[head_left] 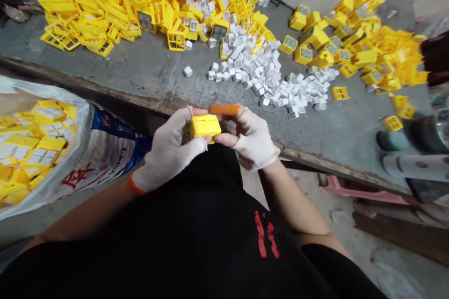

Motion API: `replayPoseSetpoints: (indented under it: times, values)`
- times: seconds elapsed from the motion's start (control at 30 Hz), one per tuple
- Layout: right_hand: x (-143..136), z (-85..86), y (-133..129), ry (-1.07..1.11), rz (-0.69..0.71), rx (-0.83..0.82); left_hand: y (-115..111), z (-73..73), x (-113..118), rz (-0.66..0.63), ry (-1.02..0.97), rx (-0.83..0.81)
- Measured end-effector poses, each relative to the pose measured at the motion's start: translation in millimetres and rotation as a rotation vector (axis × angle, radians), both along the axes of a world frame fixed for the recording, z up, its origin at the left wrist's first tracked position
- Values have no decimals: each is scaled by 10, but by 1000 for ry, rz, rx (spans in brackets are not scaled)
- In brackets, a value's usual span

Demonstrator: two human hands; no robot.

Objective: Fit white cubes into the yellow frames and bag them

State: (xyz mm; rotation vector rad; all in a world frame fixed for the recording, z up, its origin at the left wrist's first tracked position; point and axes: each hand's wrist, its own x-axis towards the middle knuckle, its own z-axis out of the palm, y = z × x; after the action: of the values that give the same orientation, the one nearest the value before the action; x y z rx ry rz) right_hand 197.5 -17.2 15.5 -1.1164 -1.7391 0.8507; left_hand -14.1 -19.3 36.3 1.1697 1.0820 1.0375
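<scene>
Between both hands, just off the table's front edge, is a small yellow plastic box (205, 126). My left hand (171, 142), in a white glove with bare fingertips, grips its left side between thumb and fingers. From the right, my right hand (252, 135) pinches the box with thumb and fingers; an orange cover wraps one finger. The box's underside is hidden. Beyond the hands, a spread of small white cubes (261, 67) lies on the table, with one white cube (188, 71) apart from the rest.
A large heap of yellow plastic frames (105, 2) covers the back left. Yellow boxes with grey faces (303, 54) pile up at the right. An open sack (112, 149) of filled yellow boxes stands at my left. The worktable (150, 70) has a worn front edge.
</scene>
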Motion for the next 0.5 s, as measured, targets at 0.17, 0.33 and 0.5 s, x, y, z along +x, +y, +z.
replayPoseSetpoints:
  times: [0.17,0.33,0.5]
  values:
    - [-53,11,11,165,-16,-84,-72,82,-3,53,-72,13]
    - [-76,-112,-16,350,7,-186,23,20,-31,-18,-74,4]
    - [-111,116,-55,126,25,-51,202,-4,111,-169,-517,-119]
